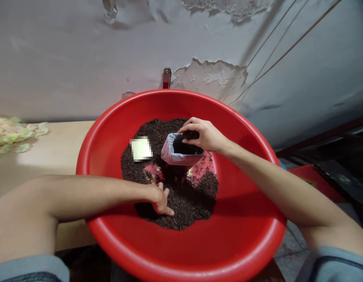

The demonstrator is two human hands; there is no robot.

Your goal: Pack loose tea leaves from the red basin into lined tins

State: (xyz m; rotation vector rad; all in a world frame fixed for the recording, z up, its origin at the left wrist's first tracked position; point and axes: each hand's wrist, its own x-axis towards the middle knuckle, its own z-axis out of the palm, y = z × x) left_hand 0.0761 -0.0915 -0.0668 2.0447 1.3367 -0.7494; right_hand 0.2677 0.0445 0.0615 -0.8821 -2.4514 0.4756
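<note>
at the far left, pale flowers (15,133) lie on a light tabletop (64,147), and beside them the rim of the red basin (85,156) begins. inside it, a blurred pale square (141,149) rests on the dark soil (158,127). my left hand (163,201) reaches down at the near side of that soil, fingers apart and loosely bent, gripping nothing that i can see. near the basin's middle, just beyond that hand, stands the plastic-lined container (183,158), mouth upward; what its base rests on is hidden from me. my right hand (204,135) is over its far right edge, thumb and fingers curled around a dark clump (191,135) that looks like more soil. the inside is dark, so i judge that some soil is in already, though i cannot tell how high it reaches. plenty lies loose around it, with the basin's patterned floor showing through in patches, so by my reckoning the filling is part done. farther right, cords (287,55) slant across the peeling wall (66,70).
</note>
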